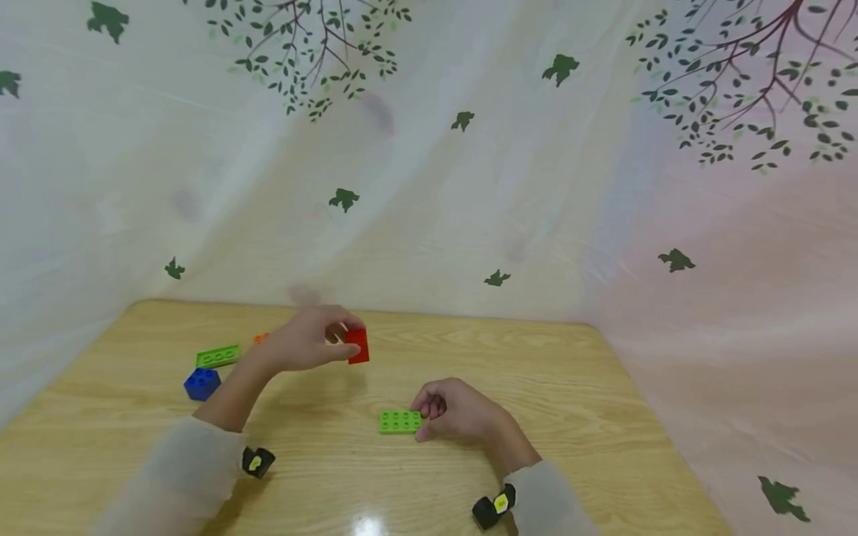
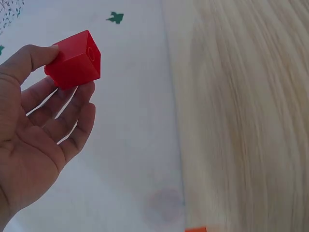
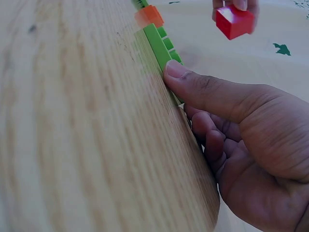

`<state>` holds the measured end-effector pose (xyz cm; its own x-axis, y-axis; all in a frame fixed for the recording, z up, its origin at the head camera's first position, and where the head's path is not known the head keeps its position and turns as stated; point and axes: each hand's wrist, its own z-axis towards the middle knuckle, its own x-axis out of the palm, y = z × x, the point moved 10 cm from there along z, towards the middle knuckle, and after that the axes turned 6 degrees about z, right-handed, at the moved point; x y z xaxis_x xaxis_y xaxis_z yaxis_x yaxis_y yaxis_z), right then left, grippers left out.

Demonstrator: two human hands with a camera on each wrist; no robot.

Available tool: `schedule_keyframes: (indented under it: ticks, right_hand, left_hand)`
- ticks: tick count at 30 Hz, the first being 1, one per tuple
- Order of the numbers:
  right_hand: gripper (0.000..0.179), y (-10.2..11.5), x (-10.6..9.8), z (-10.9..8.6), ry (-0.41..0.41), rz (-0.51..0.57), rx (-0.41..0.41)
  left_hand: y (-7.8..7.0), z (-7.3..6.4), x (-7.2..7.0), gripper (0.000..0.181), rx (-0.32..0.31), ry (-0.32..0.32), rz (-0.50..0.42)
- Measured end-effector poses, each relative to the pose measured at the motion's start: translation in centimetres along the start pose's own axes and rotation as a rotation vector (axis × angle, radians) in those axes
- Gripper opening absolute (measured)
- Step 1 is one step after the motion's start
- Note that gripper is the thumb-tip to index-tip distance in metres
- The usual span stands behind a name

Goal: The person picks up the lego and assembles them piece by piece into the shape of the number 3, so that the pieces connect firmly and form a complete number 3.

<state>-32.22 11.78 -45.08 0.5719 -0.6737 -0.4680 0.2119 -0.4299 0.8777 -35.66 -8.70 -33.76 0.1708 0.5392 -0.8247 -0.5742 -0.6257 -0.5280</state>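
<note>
The wood-grain worktop [image 1: 570,380] carries a green eight-stud toy brick [image 1: 400,422] near its middle. On the left lie a blue brick [image 1: 202,384], a second green brick [image 1: 217,356] and a partly hidden orange brick [image 1: 260,338].

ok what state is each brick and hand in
Left hand, pinching red brick
Right hand, gripping eight-stud green brick
Red brick, raised above table
Eight-stud green brick, studs up, on table
Blue brick, on table
Other green brick, on table
Orange brick, partly hidden in head view
</note>
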Motion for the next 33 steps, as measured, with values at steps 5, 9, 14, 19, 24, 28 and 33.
schedule_keyframes:
  ticks: [5, 9, 14, 19, 24, 28, 33]
  right_hand:
    - [0.027, 0.0, 0.0, 0.1, 0.008, 0.004, 0.011]
    - [0.027, 0.0, 0.1, 0.2, 0.011, -0.002, 0.016]
    - [0.028, -0.2, 0.2, 0.3, 0.015, -0.004, 0.027]
    - [0.028, -0.2, 0.1, 0.3, 0.015, -0.002, 0.026]
    - [0.028, -0.2, 0.0, 0.2, 0.019, -0.006, 0.008]
    - [0.028, -0.1, -0.1, 0.1, 0.020, -0.014, -0.011]
    - [0.028, 0.2, -0.1, 0.0, 0.017, -0.021, -0.027]
  left_hand:
    - [-1.7, 0.8, 1.3, 0.039, 0.049, 0.000, -0.036]
    - [-2.7, 1.4, 2.3, 0.040, 0.083, 0.002, -0.039]
    - [-3.3, 1.6, 3.4, 0.038, 0.093, 0.020, -0.062]
    - [-3.9, 1.8, 4.6, 0.038, 0.112, 0.067, -0.094]
    - [-4.6, 2.1, 6.1, 0.036, 0.125, 0.125, -0.141]
    - [-5.0, 2.1, 7.5, 0.033, 0.129, 0.168, -0.152]
    - [-5.4, 2.0, 9.0, 0.027, 0.132, 0.229, -0.197]
